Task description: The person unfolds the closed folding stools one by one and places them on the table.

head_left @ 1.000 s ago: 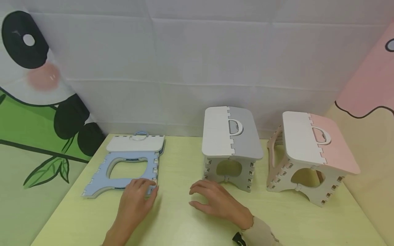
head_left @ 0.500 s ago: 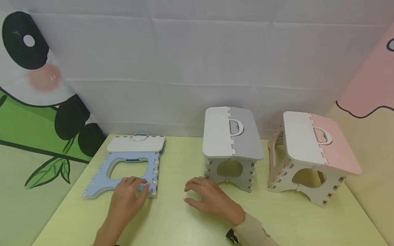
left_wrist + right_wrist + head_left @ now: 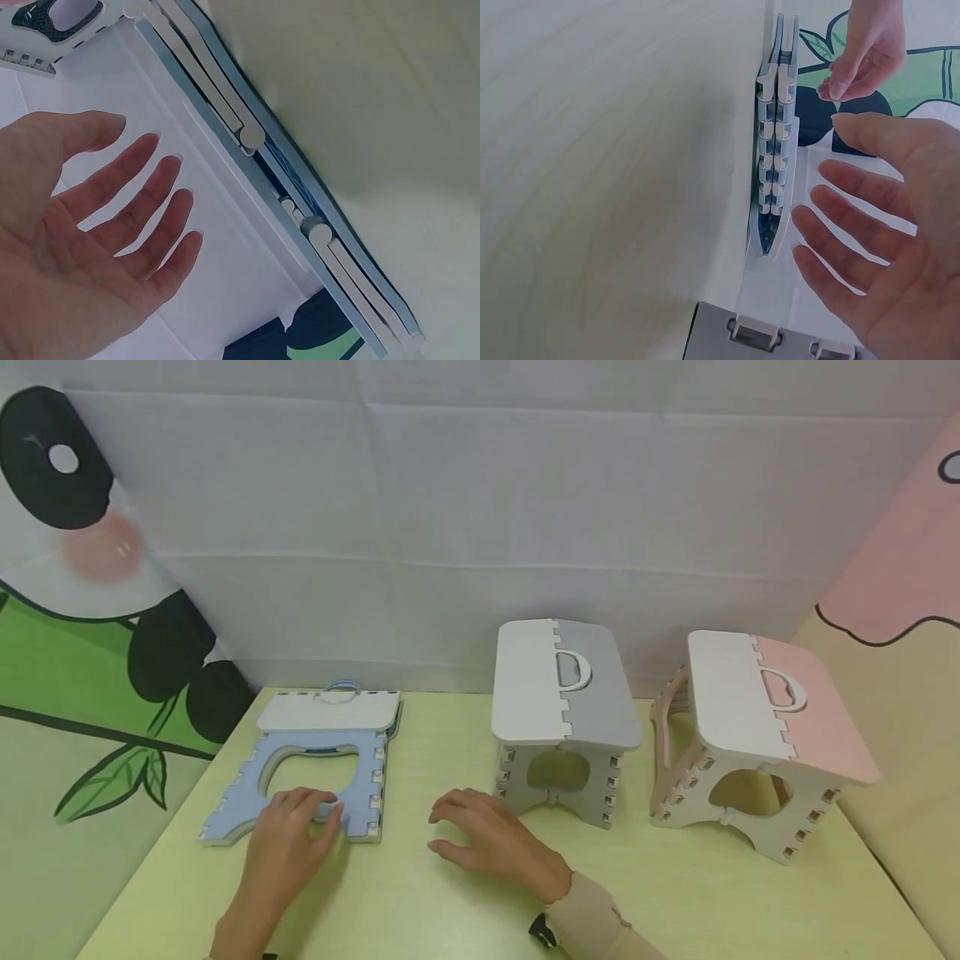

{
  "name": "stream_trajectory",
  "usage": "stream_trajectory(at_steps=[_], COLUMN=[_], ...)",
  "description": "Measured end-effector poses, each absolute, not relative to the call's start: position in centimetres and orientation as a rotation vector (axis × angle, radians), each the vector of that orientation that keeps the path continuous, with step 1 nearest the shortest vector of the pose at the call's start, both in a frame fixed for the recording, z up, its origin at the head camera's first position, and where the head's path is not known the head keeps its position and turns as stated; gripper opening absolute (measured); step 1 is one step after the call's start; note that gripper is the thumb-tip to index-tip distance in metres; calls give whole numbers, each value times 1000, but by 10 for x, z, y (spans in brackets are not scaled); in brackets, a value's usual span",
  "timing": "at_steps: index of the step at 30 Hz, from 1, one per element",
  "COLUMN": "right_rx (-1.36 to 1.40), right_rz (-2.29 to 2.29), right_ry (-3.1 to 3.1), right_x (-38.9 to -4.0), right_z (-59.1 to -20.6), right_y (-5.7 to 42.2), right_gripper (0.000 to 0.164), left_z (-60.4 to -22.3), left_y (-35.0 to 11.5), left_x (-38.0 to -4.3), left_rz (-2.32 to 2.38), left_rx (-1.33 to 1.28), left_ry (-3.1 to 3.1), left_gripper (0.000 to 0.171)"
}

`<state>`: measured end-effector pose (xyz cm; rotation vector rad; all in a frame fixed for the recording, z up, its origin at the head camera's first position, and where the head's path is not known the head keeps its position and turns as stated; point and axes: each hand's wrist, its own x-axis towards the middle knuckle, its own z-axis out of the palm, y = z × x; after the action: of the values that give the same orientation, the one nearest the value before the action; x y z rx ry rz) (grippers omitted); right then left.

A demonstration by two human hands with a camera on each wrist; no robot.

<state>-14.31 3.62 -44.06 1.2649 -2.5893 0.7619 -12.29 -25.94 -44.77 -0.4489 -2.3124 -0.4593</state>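
The left hand hovers by the near edge of the folded blue stool, the right hand over the table, both loosely bent and empty. Beyond, that stool lies flat, left of the standing grey stool

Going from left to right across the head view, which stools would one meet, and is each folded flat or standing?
Folded blue-and-white stool, standing grey-and-white stool, standing pink-and-white stool.
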Motion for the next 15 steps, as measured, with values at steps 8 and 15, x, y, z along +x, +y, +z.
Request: stream_trajectory(at_steps=[8,15], right_rx=[1250,1276], right_rz=[745,766], right_ry=[-2638,-2616], right_x=[-144,-146], right_z=[-442,-445], right_y=[26,20], right_gripper=[24,24], left_z=[-445,-448], left_y=[-269,-279], left_x=[-123,-123], left_rz=[-457,-445], left_rx=[-389,-333], left_ry=[-2355,-2379], left_gripper=[18,19])
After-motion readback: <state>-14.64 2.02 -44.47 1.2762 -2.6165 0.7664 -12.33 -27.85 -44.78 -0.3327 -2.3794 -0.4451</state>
